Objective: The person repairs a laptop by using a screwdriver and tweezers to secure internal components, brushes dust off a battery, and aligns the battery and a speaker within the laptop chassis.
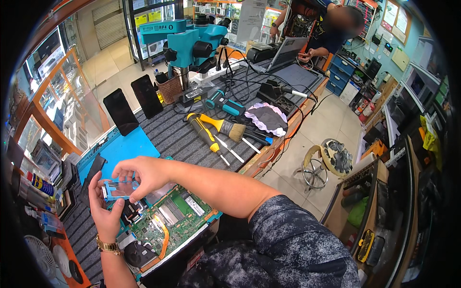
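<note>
My left hand (pixel 106 211) and my right hand (pixel 144 176) both grip a clear, blue-edged plastic bracket (pixel 117 191) with a connector at its left end, held above the upper left of an opened laptop. The laptop's green circuit board (pixel 177 225) lies exposed, with a black fan (pixel 138 253) at its lower left and a copper heat pipe (pixel 164 242) curving up from it. My right forearm reaches across from the lower right. A blue mat (pixel 134 146) and a dark strip (pixel 96 168) lie just beyond my hands.
Two phones (pixel 120 111), a teal microscope (pixel 197 43), screwdriver (pixel 204 137), brush (pixel 223 127) and soldering station (pixel 273 96) occupy the ridged bench. A co-worker (pixel 321 41) is beside an open laptop (pixel 283 53). A stool (pixel 336 158) stands right. Stacked items (pixel 38 187) crowd the left edge.
</note>
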`<state>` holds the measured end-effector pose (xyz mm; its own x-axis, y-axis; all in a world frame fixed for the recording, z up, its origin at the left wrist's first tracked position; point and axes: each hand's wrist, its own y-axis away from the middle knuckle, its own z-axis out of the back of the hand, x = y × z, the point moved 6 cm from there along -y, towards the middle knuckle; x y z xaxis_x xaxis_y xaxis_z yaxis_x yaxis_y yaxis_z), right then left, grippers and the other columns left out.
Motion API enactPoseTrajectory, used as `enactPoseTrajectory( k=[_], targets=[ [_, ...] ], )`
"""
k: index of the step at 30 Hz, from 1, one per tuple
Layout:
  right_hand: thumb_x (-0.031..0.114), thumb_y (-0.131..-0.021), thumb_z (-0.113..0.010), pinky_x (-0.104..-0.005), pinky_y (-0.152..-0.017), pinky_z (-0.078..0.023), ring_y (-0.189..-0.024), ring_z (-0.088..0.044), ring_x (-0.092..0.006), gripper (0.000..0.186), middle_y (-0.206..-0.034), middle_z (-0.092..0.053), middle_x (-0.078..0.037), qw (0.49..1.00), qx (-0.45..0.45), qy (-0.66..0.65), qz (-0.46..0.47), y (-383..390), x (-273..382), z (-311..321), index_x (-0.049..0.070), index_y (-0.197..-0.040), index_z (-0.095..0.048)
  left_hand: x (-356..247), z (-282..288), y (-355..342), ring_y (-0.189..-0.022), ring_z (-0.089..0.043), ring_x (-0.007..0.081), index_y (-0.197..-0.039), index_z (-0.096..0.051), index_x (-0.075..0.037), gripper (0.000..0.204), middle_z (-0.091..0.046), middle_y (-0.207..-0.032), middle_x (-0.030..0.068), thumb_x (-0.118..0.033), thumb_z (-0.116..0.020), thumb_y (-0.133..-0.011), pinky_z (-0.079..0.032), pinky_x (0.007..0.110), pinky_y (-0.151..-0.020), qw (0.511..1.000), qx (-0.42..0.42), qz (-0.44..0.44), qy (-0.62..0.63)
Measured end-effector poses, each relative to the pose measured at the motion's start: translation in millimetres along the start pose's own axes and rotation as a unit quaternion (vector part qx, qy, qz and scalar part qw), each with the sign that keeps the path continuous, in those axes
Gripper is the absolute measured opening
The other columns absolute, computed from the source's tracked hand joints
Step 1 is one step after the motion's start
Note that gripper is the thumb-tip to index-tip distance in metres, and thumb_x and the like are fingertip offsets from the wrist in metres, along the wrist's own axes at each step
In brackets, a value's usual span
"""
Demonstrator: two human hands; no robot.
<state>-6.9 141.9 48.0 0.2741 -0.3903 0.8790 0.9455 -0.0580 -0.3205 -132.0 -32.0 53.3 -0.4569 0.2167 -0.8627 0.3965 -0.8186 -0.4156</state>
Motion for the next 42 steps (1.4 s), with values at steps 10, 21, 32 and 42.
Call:
enactPoseTrajectory(
  k=[10,21,32,42],
  targets=[
    [0.029,-0.075,-0.102,-0.0393,-0.096,-0.059,-0.109,-0.073,-0.0205,0.086,-0.122,-0.078,-0.008,1.000,0.002,-0.026,0.002,-0.5,-2.3,-1.4,0.004,-0.148,-0.064,-1.2,-0.2,0.2,-0.124,-0.065,0.0200,-0.167,-0.045,0.001,0.088,-0.063,-0.136,0.0095,-0.014,-0.085,-0.090,-0.053,0.036,-0.111,1.000,0.000,0.003,-0.003],
    [0.029,-0.073,-0.103,-0.0407,-0.094,-0.063,-0.104,-0.078,-0.0254,0.085,-0.121,-0.080,-0.014,1.000,-0.014,-0.018,0.019,1.3,-3.9,2.7,0.003,-0.145,-0.065,-0.4,-1.8,-2.7,-0.125,-0.065,0.0200,-0.167,-0.046,0.000,0.087,-0.063,-0.137,0.0093,-0.013,-0.085,-0.090,-0.053,0.036,-0.112,1.000,0.002,-0.008,0.004],
    [0.010,-0.084,-0.096,-0.0405,-0.105,-0.058,-0.119,-0.073,-0.0225,0.085,-0.135,-0.075,-0.014,0.995,0.018,-0.100,0.017,0.7,-6.8,9.3,0.005,-0.159,-0.057,-5.9,14.1,-0.2,-0.132,-0.064,0.0247,-0.176,-0.040,-0.011,0.121,-0.063,-0.156,0.0093,-0.040,-0.102,-0.077,-0.051,0.043,-0.117,0.991,0.053,-0.018,-0.118],
    [0.009,-0.080,-0.092,-0.0375,-0.109,-0.050,-0.124,-0.066,-0.0184,0.086,-0.142,-0.072,-0.008,0.995,-0.081,-0.057,-0.021,21.6,-5.6,58.6,0.005,-0.160,-0.058,8.4,37.1,4.5,-0.108,-0.073,0.0320,-0.141,-0.073,-0.002,0.054,-0.078,-0.116,0.0156,-0.031,-0.088,-0.097,-0.059,0.045,-0.098,0.955,0.051,-0.116,-0.269]
  ],
)
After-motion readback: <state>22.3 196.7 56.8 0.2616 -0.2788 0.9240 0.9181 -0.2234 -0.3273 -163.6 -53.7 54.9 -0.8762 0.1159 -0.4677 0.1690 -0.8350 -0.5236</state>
